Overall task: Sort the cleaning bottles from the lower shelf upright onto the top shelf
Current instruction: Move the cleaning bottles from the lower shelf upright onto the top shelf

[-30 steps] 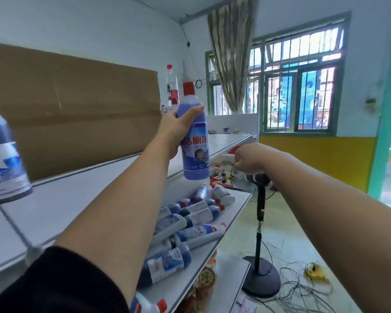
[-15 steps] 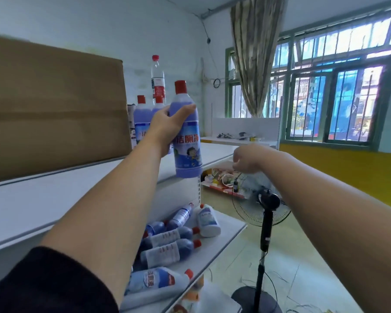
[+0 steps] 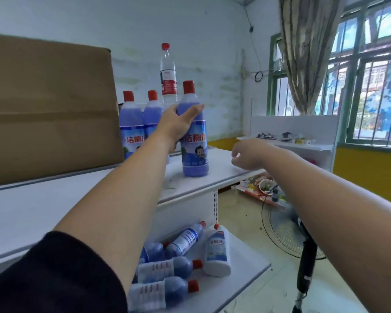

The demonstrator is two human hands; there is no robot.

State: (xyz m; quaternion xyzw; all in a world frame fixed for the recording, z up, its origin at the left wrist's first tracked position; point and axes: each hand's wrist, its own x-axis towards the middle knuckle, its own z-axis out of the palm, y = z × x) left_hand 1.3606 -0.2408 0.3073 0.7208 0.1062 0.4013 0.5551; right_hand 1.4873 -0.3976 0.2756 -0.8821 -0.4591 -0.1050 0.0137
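My left hand [image 3: 178, 123] grips a blue cleaning bottle [image 3: 194, 152] with a red cap, which stands upright with its base on the white top shelf [image 3: 54, 204]. Two more blue bottles [image 3: 131, 125] stand upright just behind it, to the left. My right hand [image 3: 246, 154] hovers over the shelf's right end, fingers loosely curled, holding nothing. On the lower shelf [image 3: 246, 274] several blue bottles [image 3: 165, 267] lie on their sides beside a small white bottle [image 3: 218, 251].
A large cardboard sheet [image 3: 48, 105] leans along the back of the top shelf. A clear water bottle [image 3: 168, 73] stands behind the blue ones. A floor fan [image 3: 303, 240] stands to the right of the shelves. A window and curtain fill the far right.
My left hand has carried the blue bottle forward and down until its base rests on the top shelf near the two standing bottles. My right hand has moved over the shelf edge and loosened.
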